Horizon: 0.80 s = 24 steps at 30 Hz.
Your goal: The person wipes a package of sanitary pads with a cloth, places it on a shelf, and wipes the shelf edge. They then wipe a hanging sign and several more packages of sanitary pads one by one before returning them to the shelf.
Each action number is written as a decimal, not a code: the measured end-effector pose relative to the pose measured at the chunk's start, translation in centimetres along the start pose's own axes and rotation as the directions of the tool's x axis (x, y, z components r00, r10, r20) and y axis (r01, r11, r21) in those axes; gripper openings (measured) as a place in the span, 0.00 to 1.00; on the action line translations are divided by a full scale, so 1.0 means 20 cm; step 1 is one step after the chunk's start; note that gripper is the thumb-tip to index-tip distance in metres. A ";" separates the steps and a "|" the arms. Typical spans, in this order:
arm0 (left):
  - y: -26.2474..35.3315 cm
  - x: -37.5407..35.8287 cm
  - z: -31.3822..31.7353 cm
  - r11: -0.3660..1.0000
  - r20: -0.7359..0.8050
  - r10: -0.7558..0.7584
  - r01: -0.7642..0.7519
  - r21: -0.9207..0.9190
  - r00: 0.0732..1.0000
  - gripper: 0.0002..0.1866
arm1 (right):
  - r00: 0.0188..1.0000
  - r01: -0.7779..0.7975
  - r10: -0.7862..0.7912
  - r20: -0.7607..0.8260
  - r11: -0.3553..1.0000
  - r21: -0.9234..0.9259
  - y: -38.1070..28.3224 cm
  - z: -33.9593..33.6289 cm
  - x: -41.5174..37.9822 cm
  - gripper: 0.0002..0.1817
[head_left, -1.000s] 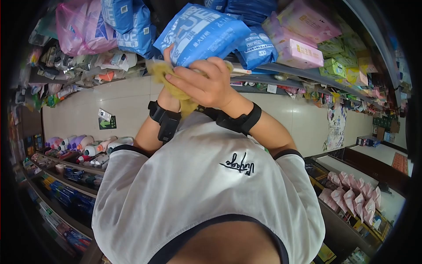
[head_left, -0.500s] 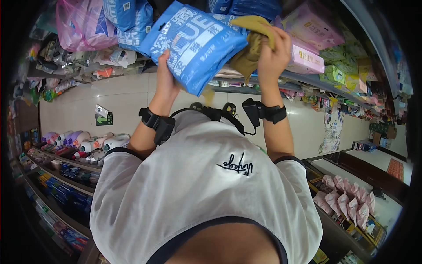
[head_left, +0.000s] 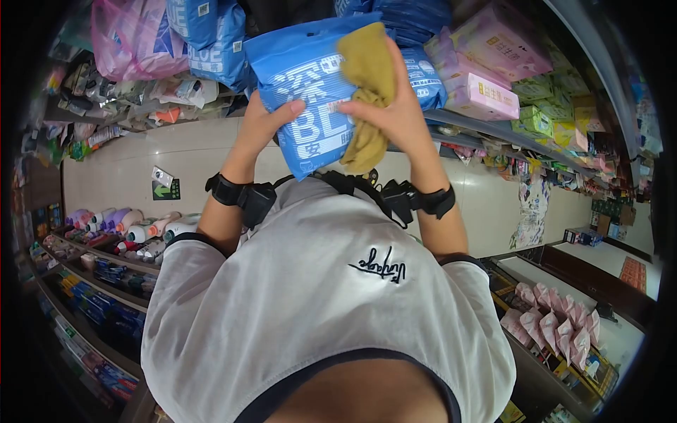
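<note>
A soft blue plastic package (head_left: 300, 77) printed with white characters and "BLUE" is held in front of my chest, above the shelf edge. My left hand (head_left: 259, 125) grips its left side, with the thumb on the front. My right hand (head_left: 400, 116) holds a mustard-brown cloth (head_left: 368, 67) bunched against the package's right side, its thumb pressing near a small label on the front. The cloth hangs down below that hand and covers the package's right part. The fingers of both hands are partly hidden behind the package and the cloth.
More blue packages (head_left: 218, 46) stand on the shelf, with a pink plastic bag (head_left: 137, 42) to their left. Pink boxes (head_left: 483, 97) sit to the right. Bottles (head_left: 144, 229) line a shelf at lower left, and pink pouches (head_left: 557, 317) fill one at lower right.
The package has come closer to my body and turned more upright. My right hand has moved left with the cloth, from the package's upper right corner onto its front.
</note>
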<state>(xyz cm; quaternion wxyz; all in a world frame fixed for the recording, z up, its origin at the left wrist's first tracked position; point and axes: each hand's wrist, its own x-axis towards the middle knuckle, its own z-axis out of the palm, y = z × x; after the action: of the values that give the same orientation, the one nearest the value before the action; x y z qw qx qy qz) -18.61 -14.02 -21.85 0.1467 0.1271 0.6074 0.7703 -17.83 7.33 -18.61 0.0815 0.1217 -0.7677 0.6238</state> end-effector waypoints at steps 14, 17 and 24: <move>0.18 0.12 0.06 0.928 -0.185 0.149 -0.202 -0.312 0.971 0.23 | 0.984 -0.165 0.127 0.129 0.921 0.353 0.16 0.16 -0.11 0.50; 0.12 0.12 0.05 0.939 -0.195 0.191 -0.237 -0.247 0.962 0.17 | 0.983 -0.182 0.172 0.062 0.915 0.360 0.17 0.13 -0.11 0.45; 0.12 0.05 0.16 0.897 -0.249 -0.045 -0.070 -0.435 0.967 0.16 | 0.978 -0.132 0.190 -0.087 0.885 0.447 0.12 0.10 -0.11 0.38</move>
<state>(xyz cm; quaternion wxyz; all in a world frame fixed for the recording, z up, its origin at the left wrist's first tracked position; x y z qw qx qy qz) -18.60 -11.33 -18.81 0.0880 -0.0047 0.4301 0.8985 -16.30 6.00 -21.89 0.0492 0.0324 -0.6079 0.7919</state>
